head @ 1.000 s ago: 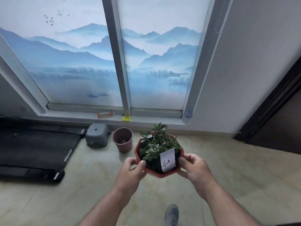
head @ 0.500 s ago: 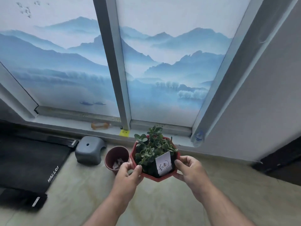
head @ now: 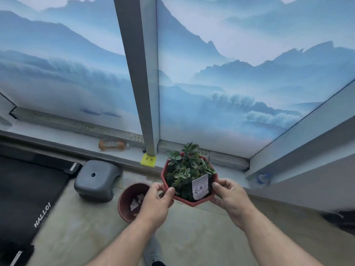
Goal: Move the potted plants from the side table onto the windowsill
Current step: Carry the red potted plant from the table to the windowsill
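Red octagonal plastic pot [head: 194,201] of fleshy green leaves, gripped at its rim by left hand [head: 156,201] and right hand [head: 231,196].

Home room, treadmill [head: 25,189], windowsill [head: 76,139], stool [head: 96,181]

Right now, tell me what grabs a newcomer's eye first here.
Both hands, left hand and right hand, hold a red hexagonal potted succulent at centre, just before the windowsill. Behind rises a blue misty-mountain window film. A brown empty pot sits on the floor below left.
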The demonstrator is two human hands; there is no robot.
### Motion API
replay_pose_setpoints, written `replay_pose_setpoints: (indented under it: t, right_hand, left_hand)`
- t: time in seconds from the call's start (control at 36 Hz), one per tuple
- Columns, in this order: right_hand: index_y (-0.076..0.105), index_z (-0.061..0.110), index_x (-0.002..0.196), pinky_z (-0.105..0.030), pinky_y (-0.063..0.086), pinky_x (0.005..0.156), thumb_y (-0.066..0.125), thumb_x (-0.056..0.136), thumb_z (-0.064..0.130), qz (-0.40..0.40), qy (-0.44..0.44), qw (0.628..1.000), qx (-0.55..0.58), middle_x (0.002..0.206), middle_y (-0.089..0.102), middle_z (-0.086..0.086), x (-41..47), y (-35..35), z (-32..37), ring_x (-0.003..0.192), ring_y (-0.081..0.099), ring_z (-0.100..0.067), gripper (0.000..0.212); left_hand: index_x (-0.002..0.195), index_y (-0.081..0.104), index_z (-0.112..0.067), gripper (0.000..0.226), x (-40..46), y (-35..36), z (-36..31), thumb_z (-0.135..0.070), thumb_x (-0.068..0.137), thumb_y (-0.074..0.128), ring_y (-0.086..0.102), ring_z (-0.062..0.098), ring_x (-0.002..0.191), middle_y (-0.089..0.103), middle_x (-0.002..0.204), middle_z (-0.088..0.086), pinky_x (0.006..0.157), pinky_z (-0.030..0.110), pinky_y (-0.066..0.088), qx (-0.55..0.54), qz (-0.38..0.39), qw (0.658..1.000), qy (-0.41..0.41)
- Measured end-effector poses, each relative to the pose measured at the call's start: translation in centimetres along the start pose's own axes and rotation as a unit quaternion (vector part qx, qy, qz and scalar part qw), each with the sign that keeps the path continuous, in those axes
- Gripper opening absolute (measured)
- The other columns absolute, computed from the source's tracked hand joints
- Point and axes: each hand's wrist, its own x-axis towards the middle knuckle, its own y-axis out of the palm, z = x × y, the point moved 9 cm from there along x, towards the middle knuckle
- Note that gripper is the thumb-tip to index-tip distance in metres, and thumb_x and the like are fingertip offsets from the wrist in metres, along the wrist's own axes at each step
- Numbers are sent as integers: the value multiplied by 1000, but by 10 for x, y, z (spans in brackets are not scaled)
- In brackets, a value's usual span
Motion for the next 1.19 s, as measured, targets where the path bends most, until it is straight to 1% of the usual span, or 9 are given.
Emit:
replay_pose_setpoints:
  t: [0.08,0.25,0.39,0.61,0.69,0.78,0.97,1.11,1.19]
  right_hand:
    - [62,-2,107,-46,62,88,59,101,6,6,19,1000,-9,106,71,-22,54,14,-1,94,71,-27,11]
    - [59,-9,113,-35,65,74,56,101,4,27,39,998,-28,101,73,-23,163,32,-16,80,74,-24,17]
    - [62,-7,111,-38,64,75,57,101,4,61,48,995,-58,111,72,-28,276,51,-49,87,73,-26,16]
    - [61,-5,108,-34,64,72,54,102,2,81,57,989,-109,98,71,-21,424,70,-109,84,70,-26,11]
    - [60,3,91,-42,61,84,52,103,2,95,60,985,-130,91,70,-17,459,82,-126,82,68,-26,15]
    - [58,6,83,-38,60,76,51,103,1,101,64,982,-146,89,68,-16,492,93,-142,81,67,-25,22]
    - [59,7,89,-33,60,71,52,103,5,113,61,972,-197,100,70,-21,544,116,-160,83,68,-25,16]
    - [60,9,90,-46,61,89,54,103,9,111,62,967,-219,103,71,-21,566,125,-162,89,68,-29,15]
    - [62,9,89,-43,61,85,54,103,8,107,59,967,-222,97,70,-18,574,125,-160,87,67,-29,16]
  left_hand:
    - [96,55,-9,13,49,-3,4,-20,97,62,69,12,84,72,96,8,96,40,56,8,-20,1000,-19]
    - [88,53,-16,17,139,-4,38,-25,95,65,56,7,67,56,72,-7,96,47,56,18,-62,997,-43]
    - [98,54,-14,16,231,-3,98,-28,96,63,71,15,96,67,101,3,79,36,63,-6,-123,990,-68]
    - [97,49,-13,11,356,14,202,-18,98,60,71,19,94,66,111,11,83,38,61,-98,-185,973,-93]
    - [95,48,-12,12,387,15,226,-16,98,59,68,19,94,63,107,11,84,36,61,-113,-202,969,-88]
    - [93,48,-13,13,413,12,250,-17,98,59,68,21,97,62,111,14,83,35,60,-116,-221,964,-91]
    - [91,45,-10,14,446,9,277,-12,99,57,66,9,87,61,106,10,81,30,60,-157,-250,950,-99]
    - [94,45,-8,14,461,13,286,-12,99,58,68,16,94,63,108,14,72,19,59,-189,-256,943,-101]
    - [92,44,-9,18,464,20,289,-13,98,60,68,17,99,61,113,16,77,21,59,-185,-247,945,-105]
